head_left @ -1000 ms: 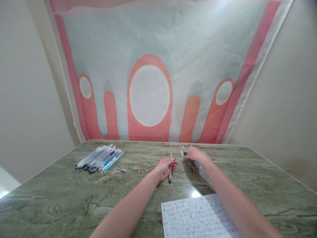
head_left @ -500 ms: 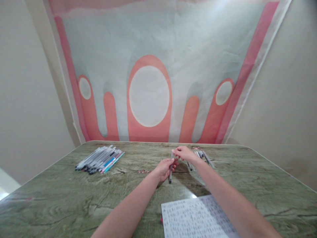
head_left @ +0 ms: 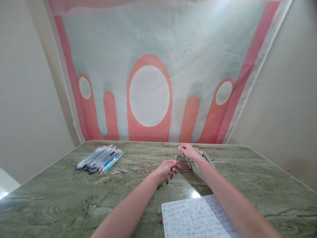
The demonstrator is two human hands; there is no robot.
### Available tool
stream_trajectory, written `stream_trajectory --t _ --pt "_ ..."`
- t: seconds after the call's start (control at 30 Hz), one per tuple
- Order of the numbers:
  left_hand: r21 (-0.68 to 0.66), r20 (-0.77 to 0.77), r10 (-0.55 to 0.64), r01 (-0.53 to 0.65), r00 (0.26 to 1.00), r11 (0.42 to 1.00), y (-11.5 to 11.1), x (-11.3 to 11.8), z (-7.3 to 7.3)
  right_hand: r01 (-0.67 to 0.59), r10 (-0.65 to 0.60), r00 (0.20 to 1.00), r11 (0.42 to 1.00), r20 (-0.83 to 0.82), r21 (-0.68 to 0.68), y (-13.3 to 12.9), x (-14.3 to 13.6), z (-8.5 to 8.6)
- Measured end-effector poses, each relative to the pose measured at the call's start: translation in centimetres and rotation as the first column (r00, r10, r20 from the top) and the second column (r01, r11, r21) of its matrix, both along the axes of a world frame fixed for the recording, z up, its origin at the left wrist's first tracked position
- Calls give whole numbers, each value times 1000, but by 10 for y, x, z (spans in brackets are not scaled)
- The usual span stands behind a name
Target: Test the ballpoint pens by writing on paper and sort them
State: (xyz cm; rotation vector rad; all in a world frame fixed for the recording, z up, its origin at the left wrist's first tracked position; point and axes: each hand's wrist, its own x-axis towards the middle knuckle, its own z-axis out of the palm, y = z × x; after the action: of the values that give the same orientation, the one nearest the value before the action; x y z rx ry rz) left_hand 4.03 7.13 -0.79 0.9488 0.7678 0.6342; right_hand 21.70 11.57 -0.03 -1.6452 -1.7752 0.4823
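My left hand point(head_left: 165, 170) is closed round a slim clear pen point(head_left: 168, 178) above the middle of the table. The pen tilts, its clear upper end poking out past my fingers and its darker lower end showing below them. To the upper right, my right hand point(head_left: 187, 151) is pinched together, apart from the pen; whatever its fingertips hold is too small to make out. Just below and beside my right hand lie a few pens point(head_left: 189, 164), and another grey pen point(head_left: 208, 159) lies further right, partly hidden by the wrist.
A heap of pens point(head_left: 99, 158), mostly clear and grey with blue, pink and turquoise ones, lies on the left of the wood-patterned table point(head_left: 61, 201). A sheet of handwritten paper point(head_left: 190, 216) lies at the front, partly under my right forearm. A patterned sheet point(head_left: 148, 132) hangs behind.
My right hand has moved away from the pen's upper end, up and to the right. The pen in my left hand now leans more to the right at its top.
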Motion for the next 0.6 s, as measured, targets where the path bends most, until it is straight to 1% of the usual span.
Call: stream_trajectory --t 0.07,0.13,0.3,0.43,0.6 --pt "-4 2 22 -22 1000 1000 0 0 0 36 -39 996 999 76 36 0 10 0" --pt "-19 20 28 -27 999 999 1 0 0 43 -52 988 997 146 63 -2 17 1" --pt "-18 35 19 -19 999 1000 4 -2 -4 -50 31 960 997 278 61 -9 19 2" --pt "-13 38 9 -8 999 1000 4 -1 -5 -91 73 939 995 337 36 -9 18 1" --pt "-9 46 4 -4 999 1000 5 -1 -6 -82 70 933 996 353 19 -8 19 0"
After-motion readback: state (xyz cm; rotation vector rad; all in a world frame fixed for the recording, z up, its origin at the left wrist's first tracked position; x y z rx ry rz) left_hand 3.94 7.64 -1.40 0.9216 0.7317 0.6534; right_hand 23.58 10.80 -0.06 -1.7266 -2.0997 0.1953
